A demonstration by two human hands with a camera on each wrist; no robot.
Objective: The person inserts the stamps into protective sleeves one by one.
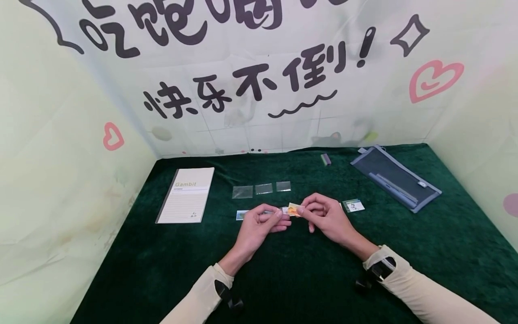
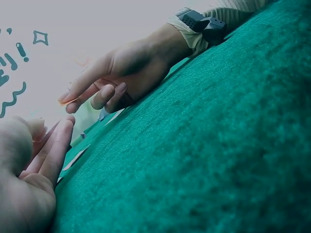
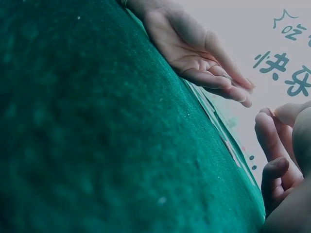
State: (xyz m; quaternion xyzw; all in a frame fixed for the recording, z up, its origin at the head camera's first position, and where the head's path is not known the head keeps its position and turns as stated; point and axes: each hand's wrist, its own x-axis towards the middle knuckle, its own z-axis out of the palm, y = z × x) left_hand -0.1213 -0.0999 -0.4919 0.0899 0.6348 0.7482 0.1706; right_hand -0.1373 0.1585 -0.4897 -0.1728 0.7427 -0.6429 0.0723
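Note:
My right hand (image 1: pixel 329 220) pinches a small orange-and-yellow picture card (image 1: pixel 295 209) between thumb and fingers. Just left of it, the left hand (image 1: pixel 259 225) holds a thin clear piece, seemingly a plastic sleeve, between its thumb and fingers; the fingers hide most of it. In the left wrist view the card (image 2: pixel 68 102) is apart from the left fingertips. A blue picture card (image 1: pixel 241 215) lies partly behind the left hand, and a green-and-white card (image 1: pixel 354 205) lies right of the right hand. Three clear plastic sleeves (image 1: pixel 243 192) lie in a row beyond the hands.
A notebook (image 1: pixel 186 195) lies on the left of the dark green cloth (image 1: pixel 291 279). At the right is a blue mesh zip pouch (image 1: pixel 396 180) with slim items in it. A small purple-and-green block (image 1: pixel 325 159) lies near the back wall.

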